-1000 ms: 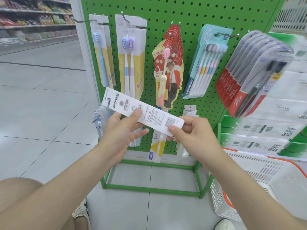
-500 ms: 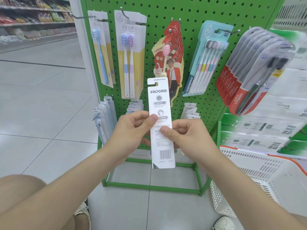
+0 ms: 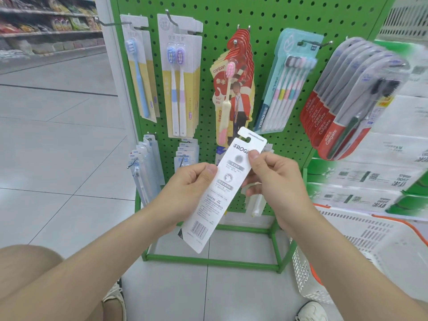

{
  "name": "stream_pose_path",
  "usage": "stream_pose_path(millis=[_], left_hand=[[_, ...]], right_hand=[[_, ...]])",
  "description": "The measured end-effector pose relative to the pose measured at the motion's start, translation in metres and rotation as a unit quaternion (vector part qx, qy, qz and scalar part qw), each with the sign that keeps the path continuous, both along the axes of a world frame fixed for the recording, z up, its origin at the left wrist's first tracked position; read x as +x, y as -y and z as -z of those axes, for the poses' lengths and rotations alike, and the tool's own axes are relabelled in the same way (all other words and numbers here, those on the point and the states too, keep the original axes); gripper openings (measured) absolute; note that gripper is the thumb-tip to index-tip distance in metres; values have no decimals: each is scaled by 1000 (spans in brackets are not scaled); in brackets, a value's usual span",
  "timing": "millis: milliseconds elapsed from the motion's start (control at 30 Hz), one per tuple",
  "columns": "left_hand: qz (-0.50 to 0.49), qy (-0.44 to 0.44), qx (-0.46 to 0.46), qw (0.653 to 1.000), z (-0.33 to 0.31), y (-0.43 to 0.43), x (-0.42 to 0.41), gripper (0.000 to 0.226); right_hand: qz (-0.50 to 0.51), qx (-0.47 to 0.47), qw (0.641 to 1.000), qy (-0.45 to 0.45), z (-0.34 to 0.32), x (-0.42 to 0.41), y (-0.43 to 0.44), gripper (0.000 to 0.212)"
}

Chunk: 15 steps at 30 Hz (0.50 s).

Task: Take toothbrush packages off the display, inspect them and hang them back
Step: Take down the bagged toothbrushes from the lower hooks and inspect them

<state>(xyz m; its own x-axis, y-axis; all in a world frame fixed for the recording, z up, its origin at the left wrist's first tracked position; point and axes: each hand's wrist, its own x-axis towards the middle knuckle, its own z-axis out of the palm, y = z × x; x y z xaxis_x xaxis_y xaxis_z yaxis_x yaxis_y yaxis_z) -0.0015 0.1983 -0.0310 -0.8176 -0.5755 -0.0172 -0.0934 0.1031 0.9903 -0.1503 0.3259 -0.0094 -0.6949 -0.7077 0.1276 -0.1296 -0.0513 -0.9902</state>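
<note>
Pinching the FROG package (image 3: pixel 220 191) from both sides, the left grip (image 3: pixel 190 188) clamps its left edge between the thumb and curled fingers. The right grip (image 3: pixel 275 181) clamps the right edge higher up, thumb just beside the printed name. Both grips are narrow and loaded. The package hangs in the air in front of the lower half of the pegboard display (image 3: pixel 289 17). It is tilted, with the hang tab toward the upper right, the barcode end toward the lower left, and a printed face toward the camera.

Recommended practice for the inspection step:
- Place thumbs on the card margins only, so that no print is covered.
- Hold the card flat and read from head to foot.
- Before rehanging, leave the hang slot (image 3: pixel 248 140) clear of fingers, square the card upright and steer the slot onto a hook tip among the lower-row packs (image 3: pixel 187 154). Which hook it belongs on cannot be told.
- Likely risk: the thin card bends or slips if one grip carries it alone.

Legible text:
- Held package: "FROG" at the head, "SUGERE" lower down and a barcode near the foot. Finer lines are unreadable.
- Display: "canban" on the red packs (image 3: pixel 236 89), "YIBAO" on the teal multipack (image 3: pixel 287 84) and "Colgate" on the red-and-clear packs (image 3: pixel 335 117).
</note>
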Motion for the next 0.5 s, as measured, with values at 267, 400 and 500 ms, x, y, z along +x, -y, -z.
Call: stream_pose_path(millis=[267,400,500], left_hand=[[-33,-6,4,999,4,-2,-5,38],[19,29,30,999,4,5,-6,38],[71,57,44,995,2,3,-3,28]], right_hand=[[-34,-1,999,28,-7,-6,-4,27],[-109,-8,994,-6,-6,-7,-5,38],[-73,8,994,-76,-7,-5,-4,41]])
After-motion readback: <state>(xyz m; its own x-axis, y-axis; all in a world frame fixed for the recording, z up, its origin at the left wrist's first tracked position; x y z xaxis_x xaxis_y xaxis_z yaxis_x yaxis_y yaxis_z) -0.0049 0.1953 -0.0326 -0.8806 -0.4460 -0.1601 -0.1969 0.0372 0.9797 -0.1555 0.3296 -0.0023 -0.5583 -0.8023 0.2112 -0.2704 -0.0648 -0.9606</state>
